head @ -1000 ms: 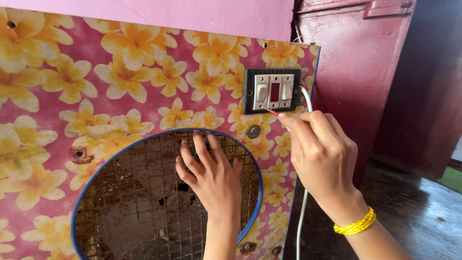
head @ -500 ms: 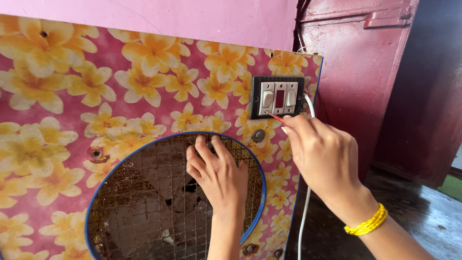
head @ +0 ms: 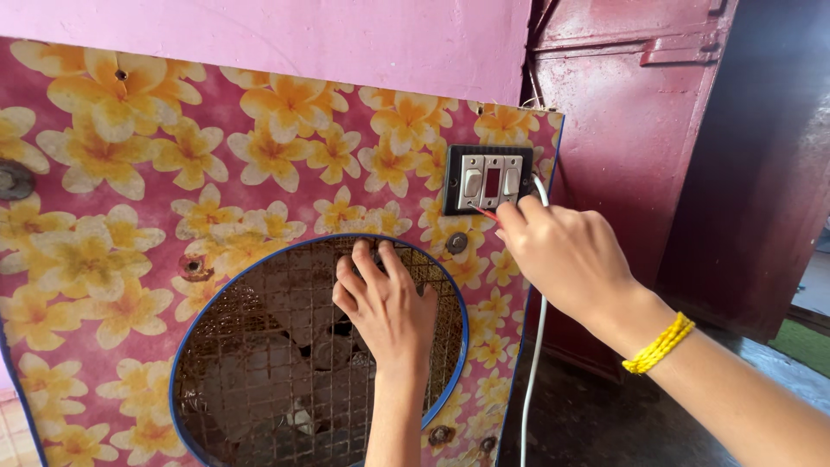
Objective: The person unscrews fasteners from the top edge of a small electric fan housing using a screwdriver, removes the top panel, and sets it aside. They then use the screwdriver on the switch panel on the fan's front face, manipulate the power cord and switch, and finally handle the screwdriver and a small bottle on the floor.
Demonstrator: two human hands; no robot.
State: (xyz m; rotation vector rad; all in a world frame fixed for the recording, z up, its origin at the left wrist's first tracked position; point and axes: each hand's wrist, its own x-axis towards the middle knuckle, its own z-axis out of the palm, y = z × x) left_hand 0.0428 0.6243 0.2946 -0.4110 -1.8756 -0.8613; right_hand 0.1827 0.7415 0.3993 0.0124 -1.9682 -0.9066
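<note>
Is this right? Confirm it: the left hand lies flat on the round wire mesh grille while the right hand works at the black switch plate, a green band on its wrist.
Not quite. The head view shows a yellow band, not green, on the right hand. The rest holds: left hand on the round wire mesh grille, right at the black switch plate.

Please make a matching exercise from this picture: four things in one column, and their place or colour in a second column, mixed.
1. left hand
2. right hand
3. switch plate
4. white cable

a. hangs down the panel's right edge
b. flat on the round wire grille
c. black frame, upper right of the flowered panel
d. thin red tool at the plate's lower edge

1-b, 2-d, 3-c, 4-a
</note>
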